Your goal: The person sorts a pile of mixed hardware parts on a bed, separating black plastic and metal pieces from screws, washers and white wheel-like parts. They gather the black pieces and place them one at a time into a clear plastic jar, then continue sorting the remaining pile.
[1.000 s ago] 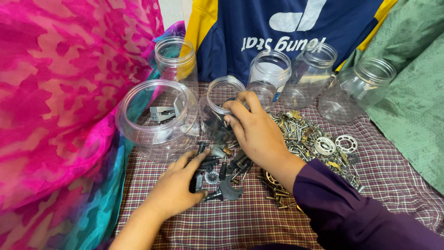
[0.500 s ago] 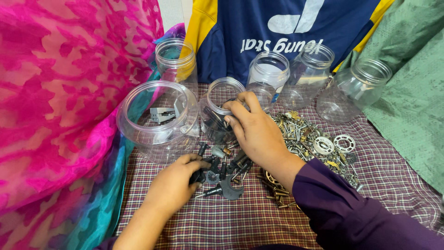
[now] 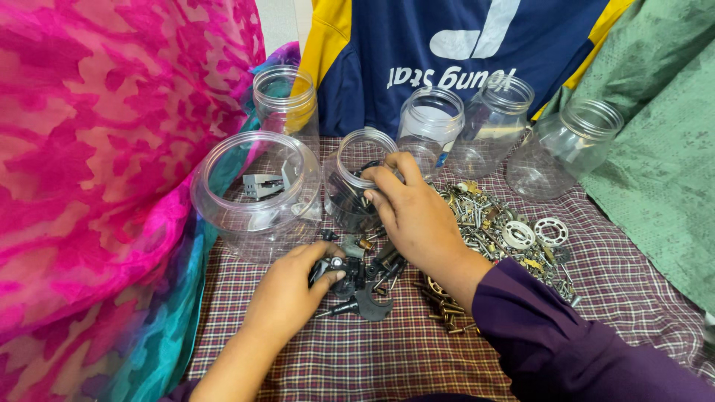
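While steadying the jar point(image 3: 356, 182) by its rim with right hand point(image 3: 413, 216) fingers clamped, pinches a dark part point(image 3: 333, 266) from the pile with left hand point(image 3: 287, 294), ready to drop in

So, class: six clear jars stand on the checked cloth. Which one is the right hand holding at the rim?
The small jar with dark parts inside, just right of the wide jar; the right hand grips its rim; the others stand untouched.

Two bare hands, no rings or gloves. Right hand point(image 3: 417, 219) at five o'clock backed by a dark purple long sleeve point(image 3: 566, 342), loosely creased. Left hand point(image 3: 287, 294) at seven o'clock, forearm bare, uncovered.
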